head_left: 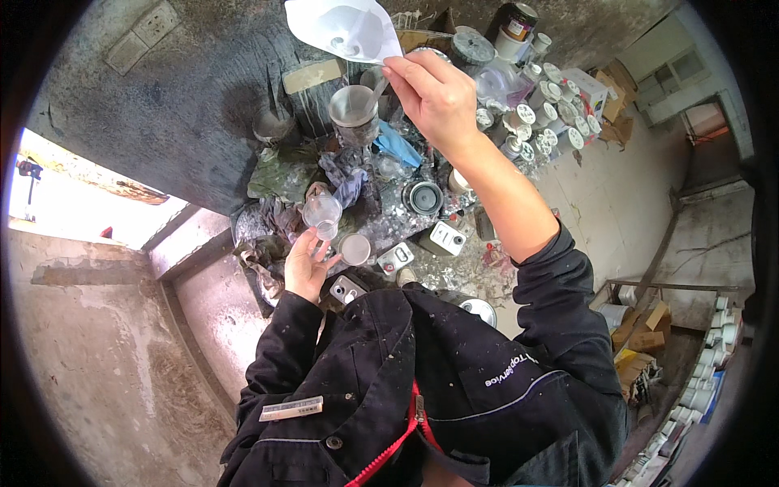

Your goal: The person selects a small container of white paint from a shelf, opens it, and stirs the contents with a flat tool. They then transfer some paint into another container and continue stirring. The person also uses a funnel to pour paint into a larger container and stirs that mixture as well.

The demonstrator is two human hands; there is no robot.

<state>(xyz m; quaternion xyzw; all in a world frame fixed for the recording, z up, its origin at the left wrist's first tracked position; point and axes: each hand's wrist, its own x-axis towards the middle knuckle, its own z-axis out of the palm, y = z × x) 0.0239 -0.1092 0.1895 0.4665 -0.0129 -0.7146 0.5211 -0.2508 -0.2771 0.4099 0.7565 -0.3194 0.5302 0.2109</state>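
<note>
Head view: paper funnel raised over cluttered paint bench

A white paper funnel (345, 31) hangs at the far edge, pinched by the right hand (434, 97). Nearer, at left, the left hand (307, 264) grips a small clear cup (323, 213). Cans and rags crowd the bench (438, 268). Holding the cup level and the funnel centred looks wise.

Paint-spattered cluttered worktop (454, 268) crowded throughout. Landmark: round black tin lid (424, 197). Left of lid: crumpled grey rags (345, 178), clear plastic cup (323, 213). Beyond lid: tall grey-lidded can (354, 114). Right of lid: packed white-capped small jars (560, 114). Near side of lid: small rectangular metal cans (442, 238). Open air only above.
</note>
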